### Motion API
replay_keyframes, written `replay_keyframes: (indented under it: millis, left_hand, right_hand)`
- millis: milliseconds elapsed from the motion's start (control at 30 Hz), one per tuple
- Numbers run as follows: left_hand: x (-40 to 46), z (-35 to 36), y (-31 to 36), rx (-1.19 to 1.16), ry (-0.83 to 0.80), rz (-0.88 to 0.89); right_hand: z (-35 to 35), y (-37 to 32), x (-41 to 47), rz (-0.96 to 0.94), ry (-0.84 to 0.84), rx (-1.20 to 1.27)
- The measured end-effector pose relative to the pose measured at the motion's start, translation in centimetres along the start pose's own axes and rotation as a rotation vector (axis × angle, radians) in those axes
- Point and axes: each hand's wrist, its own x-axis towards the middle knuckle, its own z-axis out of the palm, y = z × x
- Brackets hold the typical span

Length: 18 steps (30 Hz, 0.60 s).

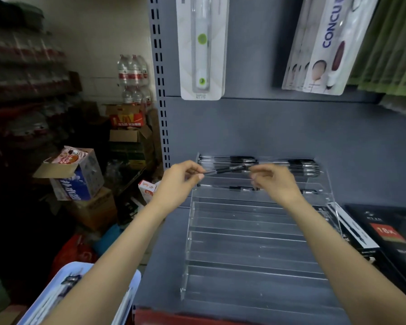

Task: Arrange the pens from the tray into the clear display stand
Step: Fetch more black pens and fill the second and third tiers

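A clear stepped display stand sits on the grey shelf. Several black-and-clear pens lie in its top rows, and a few more in the row below. My left hand pinches one end of a black pen held level over the upper rows. My right hand pinches the pen's other end. At the lower left a pale blue tray holds more pens, partly hidden by my left forearm.
Black boxed goods stand right of the stand. Packaged items hang on the grey back panel above. A slotted upright marks the shelf's left edge. Cardboard boxes and bottled water crowd the floor at left.
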Motion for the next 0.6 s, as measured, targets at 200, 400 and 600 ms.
replay_keyframes:
  millis: [200,400,600]
  left_hand:
    - [0.4,1.2,0.8,-0.012,-0.012,0.034]
    - [0.2,1.3,-0.4,-0.016,0.028,0.008]
    - [0.1,1.1,-1.1,0.051,0.189,-0.105]
  right_hand:
    - [-1.1,-0.5,-1.1,-0.032,-0.062,0.372]
    - [-1.5,0.5,-1.2,0.032,-0.041,0.593]
    - [-1.6,0.8,-0.8,0.039,0.075,0.422]
